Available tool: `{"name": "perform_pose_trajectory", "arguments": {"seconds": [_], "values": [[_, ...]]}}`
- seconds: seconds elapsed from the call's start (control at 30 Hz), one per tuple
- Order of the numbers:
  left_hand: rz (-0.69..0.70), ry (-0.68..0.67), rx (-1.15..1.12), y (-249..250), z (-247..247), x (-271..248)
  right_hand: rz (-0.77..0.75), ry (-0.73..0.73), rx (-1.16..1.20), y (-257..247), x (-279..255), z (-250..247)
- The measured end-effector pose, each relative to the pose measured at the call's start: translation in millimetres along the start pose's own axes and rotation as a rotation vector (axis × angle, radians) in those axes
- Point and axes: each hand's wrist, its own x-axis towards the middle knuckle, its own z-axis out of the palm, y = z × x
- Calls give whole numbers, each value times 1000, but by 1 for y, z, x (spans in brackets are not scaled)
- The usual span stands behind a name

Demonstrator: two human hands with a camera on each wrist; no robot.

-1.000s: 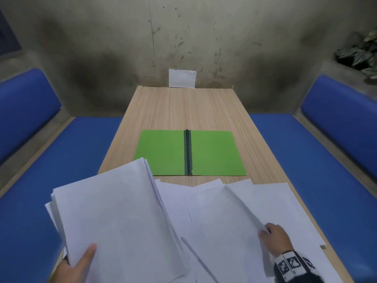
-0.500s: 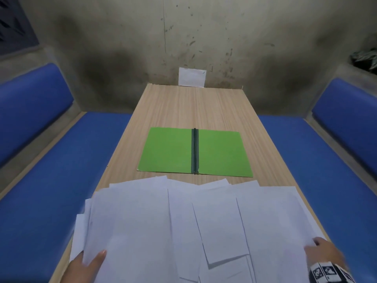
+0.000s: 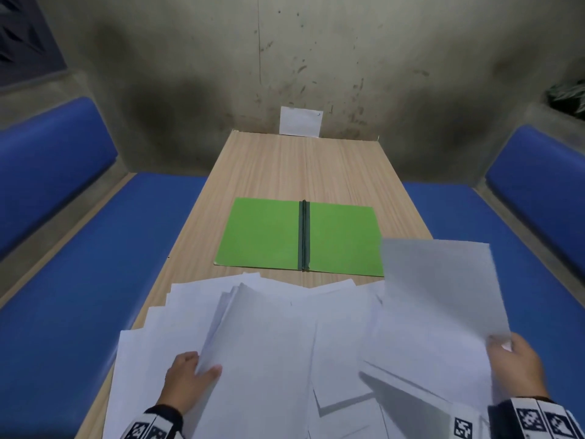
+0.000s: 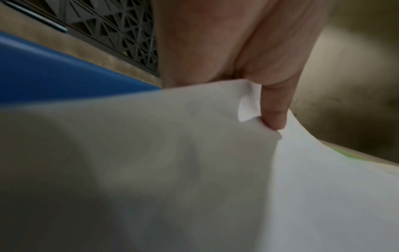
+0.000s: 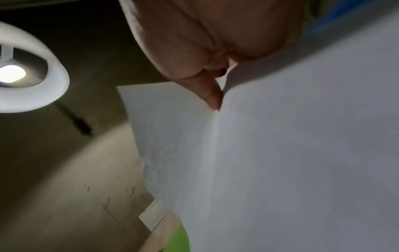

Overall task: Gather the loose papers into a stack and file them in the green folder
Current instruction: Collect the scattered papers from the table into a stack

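The green folder (image 3: 300, 237) lies open and flat on the wooden table (image 3: 300, 166), its dark spine in the middle. White loose papers (image 3: 332, 327) are spread across the near end of the table. My left hand (image 3: 190, 375) grips the near edge of a bundle of sheets (image 3: 262, 343), thumb on top; the left wrist view shows the thumb (image 4: 274, 109) pressing into the paper (image 4: 151, 153). My right hand (image 3: 512, 362) pinches the corner of a lifted sheet (image 3: 440, 286) that hides the folder's right corner. In the right wrist view a finger (image 5: 209, 92) creases that sheet (image 5: 280, 153).
Blue padded benches (image 3: 79, 280) (image 3: 522, 248) run along both sides of the table. A small white card (image 3: 300, 121) leans on the stained wall at the far end. A plant (image 3: 566, 96) sits at the upper right. A round lamp (image 5: 26, 71) shows in the right wrist view.
My right hand has lifted a sheet off the right side of the pile. My left hand has moved inward and now grips a bundle near the pile's middle.
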Motion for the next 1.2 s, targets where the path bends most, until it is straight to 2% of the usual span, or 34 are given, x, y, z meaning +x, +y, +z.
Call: {"name": "perform_pose_trajectory", "arguments": {"seconds": [0.1,0.27,0.33,0.4,0.53,0.67,0.83,0.93,0.97,1.0,1.07,1.13,1.2], "values": [[-23,-39,56,-2,10,7,168,-106,28,16,-6,27],[-10,-80,41,9,13,-4,390,-348,17,77,-21,85],[18,-90,69,10,16,-8,459,-461,29,79,-37,99],[40,-93,100,11,19,-11,491,-509,55,74,-48,108],[68,-121,135,11,20,-13,483,-489,0,63,-52,121],[92,-74,237,7,16,-10,526,-362,-120,45,-60,127],[-58,70,244,-13,-17,2,533,-222,-217,44,-57,122],[-154,113,244,-30,-34,7,492,-238,-196,46,-49,118],[-187,114,269,-35,-38,8,486,-296,-222,44,-51,118],[-219,113,282,-38,-41,10,474,-301,-174,44,-51,117],[-244,123,263,-42,-42,12,528,-196,-5,50,-51,115],[-247,186,204,-43,-41,11,528,-258,40,51,-60,108],[-250,268,140,-44,-42,10,517,-245,180,55,-64,104]]}}
